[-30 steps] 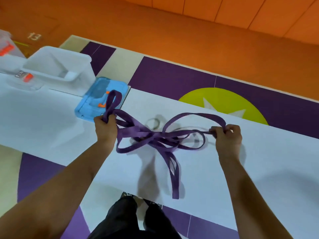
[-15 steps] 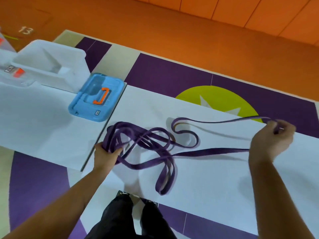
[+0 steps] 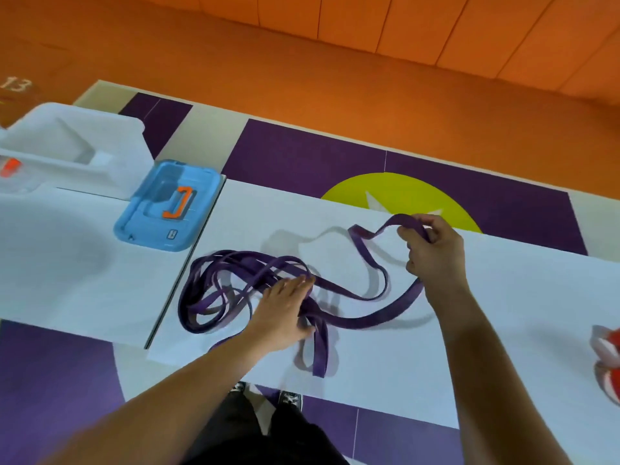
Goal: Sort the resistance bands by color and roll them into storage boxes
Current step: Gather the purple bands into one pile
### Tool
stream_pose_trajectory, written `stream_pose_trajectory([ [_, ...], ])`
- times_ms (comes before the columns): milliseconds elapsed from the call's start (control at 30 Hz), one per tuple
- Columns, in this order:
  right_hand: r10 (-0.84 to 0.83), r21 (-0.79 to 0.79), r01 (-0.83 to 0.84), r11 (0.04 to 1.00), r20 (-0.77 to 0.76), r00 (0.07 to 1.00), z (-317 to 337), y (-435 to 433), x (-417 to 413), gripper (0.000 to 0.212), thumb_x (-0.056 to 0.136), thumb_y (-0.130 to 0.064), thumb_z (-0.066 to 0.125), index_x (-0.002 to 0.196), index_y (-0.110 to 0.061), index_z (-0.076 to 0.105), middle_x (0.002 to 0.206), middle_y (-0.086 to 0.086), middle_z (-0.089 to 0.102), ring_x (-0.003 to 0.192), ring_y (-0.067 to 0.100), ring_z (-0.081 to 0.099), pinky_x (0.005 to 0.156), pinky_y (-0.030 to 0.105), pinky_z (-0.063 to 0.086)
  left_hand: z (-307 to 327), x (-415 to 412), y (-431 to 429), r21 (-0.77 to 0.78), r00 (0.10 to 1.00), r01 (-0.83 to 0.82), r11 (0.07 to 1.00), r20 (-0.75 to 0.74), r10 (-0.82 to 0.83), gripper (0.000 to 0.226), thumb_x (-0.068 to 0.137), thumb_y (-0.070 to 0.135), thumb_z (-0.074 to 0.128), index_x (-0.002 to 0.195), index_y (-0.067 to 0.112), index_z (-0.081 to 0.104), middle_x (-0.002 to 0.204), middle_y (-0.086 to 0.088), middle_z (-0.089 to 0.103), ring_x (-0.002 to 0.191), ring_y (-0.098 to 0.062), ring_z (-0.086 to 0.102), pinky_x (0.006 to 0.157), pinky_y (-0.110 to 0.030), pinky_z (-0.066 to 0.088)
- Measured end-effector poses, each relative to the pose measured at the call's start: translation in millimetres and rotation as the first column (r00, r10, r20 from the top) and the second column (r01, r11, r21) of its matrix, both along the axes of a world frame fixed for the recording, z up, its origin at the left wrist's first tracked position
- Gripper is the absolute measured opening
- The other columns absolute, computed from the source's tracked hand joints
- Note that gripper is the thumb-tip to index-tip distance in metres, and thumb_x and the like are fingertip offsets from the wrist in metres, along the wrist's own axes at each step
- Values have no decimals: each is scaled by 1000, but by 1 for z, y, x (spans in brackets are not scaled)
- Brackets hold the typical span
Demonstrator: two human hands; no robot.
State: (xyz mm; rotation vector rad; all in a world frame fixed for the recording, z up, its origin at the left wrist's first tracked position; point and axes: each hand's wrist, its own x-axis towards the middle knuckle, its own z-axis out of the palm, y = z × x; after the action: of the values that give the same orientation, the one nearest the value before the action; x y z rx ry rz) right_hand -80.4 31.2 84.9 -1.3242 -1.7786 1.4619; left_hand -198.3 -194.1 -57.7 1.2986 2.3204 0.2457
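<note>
A tangle of purple resistance bands [image 3: 235,280] lies on the white table [image 3: 503,313] in front of me. My left hand [image 3: 285,308] lies flat on the tangle's right part with straight fingers, pressing it down. My right hand [image 3: 434,248] holds one band loop lifted off the table, fingers curled round it; that band runs down and curves back to the pile. A clear storage box [image 3: 77,146] stands at the far left, with a blue lid [image 3: 167,206] bearing an orange handle beside it.
A red and white object [image 3: 609,360] shows at the right edge of the table. A seam [image 3: 188,263] separates two white tabletops. My shoes [image 3: 288,399] stand on the purple and cream floor below the table's near edge.
My right hand came back left toward the pile, slackening the band it holds. My left hand let go of the bundle and moved right, now lying flat on the bands.
</note>
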Motion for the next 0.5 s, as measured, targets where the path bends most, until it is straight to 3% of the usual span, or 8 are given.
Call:
stream_pose_trajectory([
  [100, -100, -120, 78, 990, -195, 976, 27, 7, 0, 12, 91, -7, 67, 98, -16, 65, 63, 2, 46, 40, 11, 31, 40, 20, 25, -14, 19, 33, -123, 989, 112, 986, 113, -98, 100, 89, 50, 67, 163, 22, 6, 166, -5, 24, 155, -31, 16, 123, -49, 23],
  [167, -136, -93, 115, 989, -267, 954, 49, 21, 6, 14, 91, -6, 66, 96, -19, 62, 65, 5, 44, 40, 11, 27, 41, 18, 22, -21, 25, 40, -205, 986, 161, 965, 85, -146, 75, 96, 40, 58, 159, 18, 23, 155, -8, 43, 153, -31, 20, 120, -47, 25],
  [233, -130, -11, 132, 991, -275, 953, 63, 35, 15, 18, 86, -10, 70, 92, -26, 62, 67, 8, 45, 42, 13, 28, 42, 19, 22, -20, 25, 40, -157, 989, 140, 978, -19, -145, 38, 100, 25, 49, 137, 17, 51, 131, -8, 61, 138, -31, 41, 109, -42, 33],
  [300, -78, 83, 98, 992, -211, 974, 65, 41, 22, 19, 83, -16, 74, 90, -31, 64, 67, 7, 48, 45, 17, 30, 43, 21, 25, -17, 19, 37, -38, 998, 36, 999, -45, -38, 21, 100, 19, 48, 118, 17, 58, 116, -6, 61, 117, -30, 55, 95, -41, 39],
  [367, -9, 134, 25, 991, -116, 993, 55, 37, 23, 19, 86, -17, 77, 89, -31, 64, 59, -4, 53, 42, 15, 32, 42, 22, 27, -21, 11, 29, 53, 996, -87, 995, 28, 86, 26, 96, 21, 60, 120, 17, 54, 120, -5, 53, 109, -29, 59, 88, -41, 48],
  [433, 28, 145, -25, 989, -22, 999, 39, 26, 17, 18, 88, -16, 77, 90, -29, 65, 52, -12, 54, 39, 11, 35, 41, 22, 30, -27, 4, 19, -59, 988, -143, 988, 47, 146, 50, 90, 28, 71, 132, 16, 45, 128, -6, 47, 115, -30, 56, 91, -43, 52],
  [500, 50, 112, -51, 992, 11, 999, 24, 14, 11, 15, 89, -16, 76, 96, -24, 66, 51, -14, 55, 38, 9, 38, 41, 22, 32, -34, 1, 11, -195, 989, -142, 970, -59, 133, 55, 92, 28, 70, 138, 16, 43, 134, -6, 49, 122, -31, 52, 100, -45, 47],
])
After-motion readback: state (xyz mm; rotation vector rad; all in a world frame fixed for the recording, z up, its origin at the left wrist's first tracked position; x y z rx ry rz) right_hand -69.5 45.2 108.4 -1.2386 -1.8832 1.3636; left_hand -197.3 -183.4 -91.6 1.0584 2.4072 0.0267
